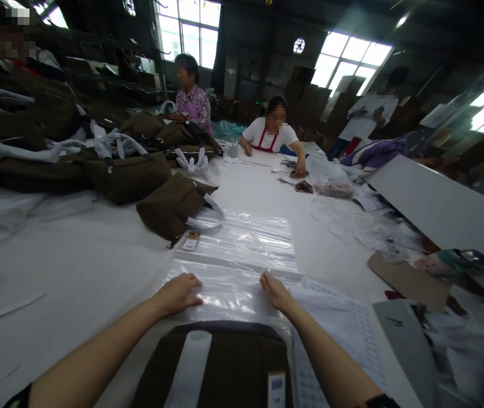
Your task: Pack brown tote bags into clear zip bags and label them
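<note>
Now, right hand (275,290) pinching plastic (230,292), left hand (179,293) half-spread

Wearer's kit: dark sleeves, near black. Left sleeve (18,398), bottom-left corner, has a small paler fleck near the frame edge; might be print, too dim and cropped to be sure. Right sleeve (381,401), lower right, shows as a dark sliver, looks plain. Both hems sit high, up the arm. Left forearm (97,347) and right forearm (327,348) bare, slim, tapering to narrow wrists. Left hand (179,294) and right hand (275,292) bare too.
</note>
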`<state>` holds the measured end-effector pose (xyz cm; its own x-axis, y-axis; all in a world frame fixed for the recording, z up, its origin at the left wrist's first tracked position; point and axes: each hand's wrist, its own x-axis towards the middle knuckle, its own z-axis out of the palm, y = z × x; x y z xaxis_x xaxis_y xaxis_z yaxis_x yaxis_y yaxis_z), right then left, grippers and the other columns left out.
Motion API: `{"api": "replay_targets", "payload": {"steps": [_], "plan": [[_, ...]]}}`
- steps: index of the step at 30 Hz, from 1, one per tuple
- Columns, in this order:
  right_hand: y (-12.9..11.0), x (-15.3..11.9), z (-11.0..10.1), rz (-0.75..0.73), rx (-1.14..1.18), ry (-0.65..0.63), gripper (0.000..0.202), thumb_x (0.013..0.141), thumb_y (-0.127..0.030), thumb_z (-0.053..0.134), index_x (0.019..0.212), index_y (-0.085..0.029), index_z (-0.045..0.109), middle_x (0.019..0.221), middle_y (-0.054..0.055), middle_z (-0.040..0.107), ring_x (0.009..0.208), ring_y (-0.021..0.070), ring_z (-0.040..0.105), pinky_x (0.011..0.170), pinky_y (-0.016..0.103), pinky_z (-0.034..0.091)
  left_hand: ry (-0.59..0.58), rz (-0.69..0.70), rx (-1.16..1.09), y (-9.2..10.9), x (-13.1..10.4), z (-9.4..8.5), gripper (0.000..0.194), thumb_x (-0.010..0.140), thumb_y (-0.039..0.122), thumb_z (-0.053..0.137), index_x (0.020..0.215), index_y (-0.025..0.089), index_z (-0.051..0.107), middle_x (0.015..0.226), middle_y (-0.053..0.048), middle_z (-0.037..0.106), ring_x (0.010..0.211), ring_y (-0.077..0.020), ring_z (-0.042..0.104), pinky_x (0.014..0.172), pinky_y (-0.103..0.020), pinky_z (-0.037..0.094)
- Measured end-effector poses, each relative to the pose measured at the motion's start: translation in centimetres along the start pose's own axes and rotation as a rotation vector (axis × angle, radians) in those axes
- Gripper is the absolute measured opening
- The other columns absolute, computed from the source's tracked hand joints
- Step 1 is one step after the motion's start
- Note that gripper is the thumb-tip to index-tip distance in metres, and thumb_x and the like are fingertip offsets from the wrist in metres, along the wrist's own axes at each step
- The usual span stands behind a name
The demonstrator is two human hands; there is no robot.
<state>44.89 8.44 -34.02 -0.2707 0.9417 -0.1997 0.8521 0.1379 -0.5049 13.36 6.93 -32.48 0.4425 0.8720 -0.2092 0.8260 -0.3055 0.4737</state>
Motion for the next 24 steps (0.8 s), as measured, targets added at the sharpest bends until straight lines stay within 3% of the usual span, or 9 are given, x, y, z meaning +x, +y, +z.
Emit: {"api": "replay_targets", "payload": {"steps": [3,5,7,10,13,16,19,22,24], "plan": [[-1.9,0.4,-2.4,-0.043,-0.114,0.093,0.024,0.086,-0.039,0.048,0.096,-0.017,0.049,0.085,0.006,0.059,0.082,0.0205,0.054,0.07,0.028,0.037,0.081,-0.039,0.064,0.6,0.3,-1.6,0.029,0.086,0.03,0.041,0.081,0.019,0.066,0.081,-0.008,0.065,0.08,-0.0219,0.058,0.073,-0.031,0.04],[-3.1,0.1,-4.4,-0.134,-0.271,0.123,0.027,0.079,-0.036,0.059,0.098,-0.018,0.051,0.09,0.007,0.06,0.086,0.0222,0.055,0.07,0.028,0.036,0.136,-0.056,0.098,1.0,0.2,-3.2,0.028,0.086,0.029,0.04,0.08,0.019,0.065,0.076,-0.007,0.064,0.073,-0.0207,0.058,0.068,-0.03,0.039],[-3.9,-0.8,-6.3,-0.193,-0.407,0.097,0.014,0.084,-0.023,0.052,0.097,-0.02,0.055,0.091,0.006,0.061,0.084,0.0202,0.056,0.067,0.026,0.035,0.185,-0.051,0.119,1.5,0.0,-5.0,0.025,0.087,0.032,0.042,0.078,0.02,0.062,0.074,-0.005,0.063,0.071,-0.0192,0.057,0.066,-0.028,0.037],[-4.5,-2.6,-8.5,-0.179,-0.494,0.039,0.024,0.086,-0.009,0.039,0.096,-0.021,0.058,0.087,0.004,0.063,0.078,0.0172,0.059,0.063,0.026,0.034,0.264,0.006,0.152,2.3,-0.3,-7.4,0.023,0.085,0.036,0.048,0.072,0.02,0.057,0.07,-0.002,0.06,0.067,-0.017,0.054,0.062,-0.026,0.034],[-5.3,-4.1,-9.7,-0.173,-0.544,0.062,0.024,0.084,-0.005,0.04,0.089,-0.019,0.058,0.082,0.004,0.063,0.076,0.0175,0.059,0.063,0.026,0.034,0.303,0.08,0.186,3.0,-0.2,-8.8,0.023,0.08,0.037,0.058,0.068,0.019,0.051,0.066,0.0,0.057,0.063,-0.0153,0.05,0.058,-0.025,0.03],[-6.2,-4.6,-10.2,-0.209,-0.576,0.153,0.016,0.084,-0.008,0.045,0.078,-0.018,0.056,0.077,0.003,0.061,0.074,0.0177,0.058,0.063,0.026,0.035,0.281,0.112,0.206,3.5,0.3,-9.4,0.024,0.073,0.034,0.066,0.065,0.018,0.05,0.064,0.002,0.054,0.06,-0.0144,0.048,0.055,-0.024,0.026],[-6.1,-4.7,-10.6,-0.237,-0.599,0.248,0.013,0.08,-0.007,0.05,0.075,-0.019,0.054,0.076,0.003,0.06,0.073,0.0185,0.057,0.062,0.026,0.037,0.26,0.105,0.192,4.3,0.6,-9.6,0.035,0.066,0.043,0.071,0.06,0.018,0.048,0.057,0.003,0.05,0.056,-0.0129,0.044,0.051,-0.024,0.022],[-3.7,-5.1,-9.9,-0.253,-0.601,0.273,0.021,0.079,-0.004,0.044,0.071,-0.02,0.054,0.068,0.003,0.061,0.065,0.019,0.059,0.058,0.027,0.039,0.216,0.057,0.11,5.3,0.3,-9.1,0.039,0.07,0.052,0.064,0.06,0.018,0.049,0.056,0.003,0.05,0.055,-0.0125,0.045,0.05,-0.023,0.025],[-0.9,-5.3,-8.3,-0.323,-0.53,0.267,0.022,0.077,-0.006,0.044,0.069,-0.022,0.056,0.065,0.003,0.064,0.061,0.0191,0.06,0.059,0.027,0.042,0.192,0.014,0.096,5.7,-0.3,-8.1,0.031,0.072,0.046,0.064,0.065,0.018,0.052,0.062,0.002,0.056,0.06,-0.0137,0.05,0.052,-0.023,0.029]]}}
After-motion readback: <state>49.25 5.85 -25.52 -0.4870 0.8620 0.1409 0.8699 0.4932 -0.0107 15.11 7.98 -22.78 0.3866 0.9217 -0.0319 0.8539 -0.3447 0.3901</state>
